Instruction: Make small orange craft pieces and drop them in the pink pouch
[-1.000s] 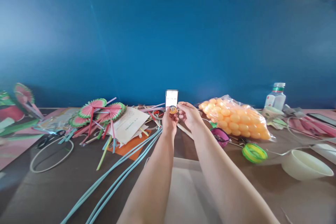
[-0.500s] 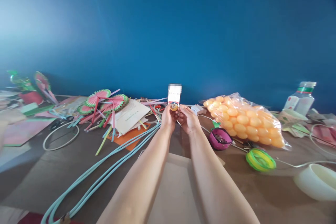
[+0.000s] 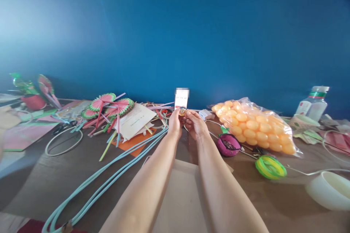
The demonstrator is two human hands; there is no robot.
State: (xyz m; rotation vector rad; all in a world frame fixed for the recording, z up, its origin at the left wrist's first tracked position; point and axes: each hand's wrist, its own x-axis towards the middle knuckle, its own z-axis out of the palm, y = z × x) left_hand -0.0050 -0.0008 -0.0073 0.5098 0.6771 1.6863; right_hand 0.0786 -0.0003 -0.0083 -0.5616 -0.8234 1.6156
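Straight ahead, both my hands meet at a small round gold-coloured piece (image 3: 182, 112) with a darker, patterned middle. I cannot make out its exact kind. My left hand (image 3: 175, 123) is closed, gripping its left side. My right hand (image 3: 195, 123) pinches its right edge between thumb and fingers. Just behind it stands a phone (image 3: 181, 99) with a lit white screen showing a running timer. To the right of my right hand sits a small purple pouch (image 3: 229, 144) with small dark bits inside.
At right lie a clear bag of orange balls (image 3: 255, 125), a green-yellow coil (image 3: 270, 167), a white bowl (image 3: 329, 191) and a bottle (image 3: 313, 102). Leftward are pale blue tubes (image 3: 109, 174), paper fans (image 3: 119, 109) and scissors (image 3: 64, 125). Another person's blurred hand (image 3: 9, 118) shows at the left edge.
The round piece has turned slightly and shifted a little to the right between my fingers. The phone's timer has advanced by one second. The other person's hand has moved slightly.
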